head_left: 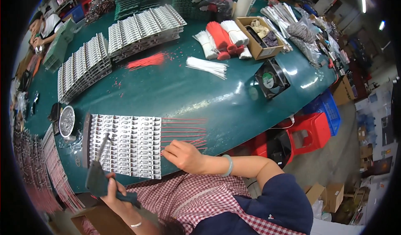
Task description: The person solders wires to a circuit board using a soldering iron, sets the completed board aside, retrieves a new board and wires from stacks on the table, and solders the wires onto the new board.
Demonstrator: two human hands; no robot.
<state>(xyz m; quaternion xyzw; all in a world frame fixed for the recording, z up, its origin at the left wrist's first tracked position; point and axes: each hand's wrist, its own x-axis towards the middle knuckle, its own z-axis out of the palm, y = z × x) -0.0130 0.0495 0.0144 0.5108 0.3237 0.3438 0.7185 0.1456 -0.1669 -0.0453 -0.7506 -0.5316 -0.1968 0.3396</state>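
A silver tray of small metal parts set in rows [138,145] lies flat at the near edge of the green table. Several thin red wires [184,129] stick out of its right side. My left hand [112,190] grips a dark green pistol-shaped soldering gun [97,180], its thin metal nose reaching over the left part of the tray. At the tray's right edge, my right hand [184,154] is closed, thumb and fingertips pinched on a red wire. The fingers partly cover the wire's end.
Behind the tray, a white bowl [67,121] stands left. Stacked trays [144,28], loose red wires [146,61], white wires [206,67] and a cardboard box [261,42] lie farther back. A black fan [271,79] stands right, near the table edge. Another person [46,28] sits far left.
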